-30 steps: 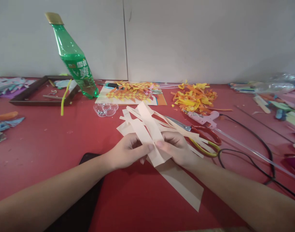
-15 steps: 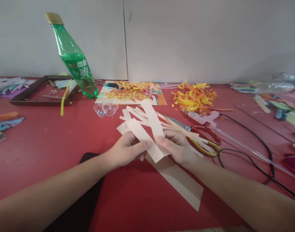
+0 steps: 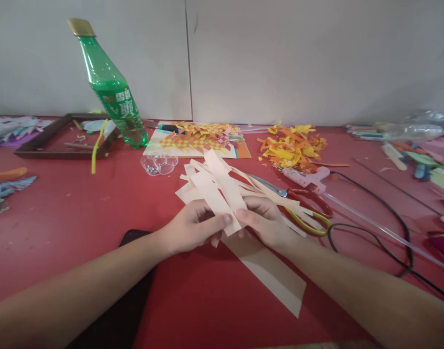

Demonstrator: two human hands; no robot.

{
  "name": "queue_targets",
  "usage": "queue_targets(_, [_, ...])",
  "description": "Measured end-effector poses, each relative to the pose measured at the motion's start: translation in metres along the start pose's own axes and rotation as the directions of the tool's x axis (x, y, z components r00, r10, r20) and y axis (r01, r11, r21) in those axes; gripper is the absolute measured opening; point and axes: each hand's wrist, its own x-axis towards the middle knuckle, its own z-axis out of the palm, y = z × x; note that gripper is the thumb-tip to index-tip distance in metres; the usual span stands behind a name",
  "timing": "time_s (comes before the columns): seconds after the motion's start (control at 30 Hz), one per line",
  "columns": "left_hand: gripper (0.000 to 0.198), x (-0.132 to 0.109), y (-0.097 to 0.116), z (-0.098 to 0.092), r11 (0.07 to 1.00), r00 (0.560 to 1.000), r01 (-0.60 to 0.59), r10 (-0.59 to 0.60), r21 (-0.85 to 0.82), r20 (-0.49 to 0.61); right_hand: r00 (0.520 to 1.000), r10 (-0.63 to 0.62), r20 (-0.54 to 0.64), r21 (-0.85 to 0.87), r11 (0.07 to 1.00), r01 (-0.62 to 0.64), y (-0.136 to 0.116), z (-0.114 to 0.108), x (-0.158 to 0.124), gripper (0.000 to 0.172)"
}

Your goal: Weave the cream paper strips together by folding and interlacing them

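Note:
Between both hands are two pale cream paper strips, close together and overlapping at their lower ends. My left hand (image 3: 200,223) pinches the left paper strip (image 3: 211,193) with its thumb on top. The right paper strip (image 3: 225,179) is pinched by my right hand (image 3: 263,220), thumb on top and fingers curled behind. Beneath the hands a wider cream paper piece (image 3: 268,274) lies on the red table. Cut paper strips (image 3: 192,169) lie loosely behind the held ones. Scissors (image 3: 307,201) with red and yellow handles rest right of my right hand, partly under strips.
A green bottle (image 3: 114,97) stands at the back left beside a dark frame (image 3: 58,156). Orange and yellow paper scraps (image 3: 294,148) are heaped behind a pink glue gun (image 3: 307,178), whose black cord (image 3: 392,208) runs right. A black flat object (image 3: 123,300) lies under my left forearm.
The two held strips have come closer together, their upper parts now nearly side by side. The right strip has tilted left. Both hands stay nearly in place.

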Motion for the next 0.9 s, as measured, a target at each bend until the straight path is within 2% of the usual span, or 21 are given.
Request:
queue_targets(0.27, [0.024, 0.0027, -0.0001, 0.0013, 0.990, 0.994, -0.108, 0.107, -0.091, -0.021, 0.998, -0.060, -0.030, -0.083, 0.995, 0.057, -0.0005, 0.0017, 0.0015, 0.039])
queue_targets(0.63, [0.019, 0.0025, -0.0011, 0.0020, 0.984, 0.993, -0.064, 0.046, -0.164, -0.112, 0.995, -0.056, -0.079, -0.060, 0.997, 0.052, -0.0034, 0.0016, 0.0007, 0.034])
queue_targets(0.8, [0.023, 0.0022, -0.0016, 0.0006, 0.985, 0.993, -0.040, 0.020, -0.165, -0.119, 0.998, -0.057, -0.032, -0.029, 0.998, 0.056, -0.0023, 0.0006, 0.0014, 0.038])
queue_targets(0.9, [0.025, 0.0020, -0.0006, 0.0000, 0.988, 0.997, -0.040, 0.029, -0.146, -0.076, 0.998, -0.054, -0.021, -0.010, 0.999, 0.054, -0.0019, 0.0007, 0.0020, 0.035])
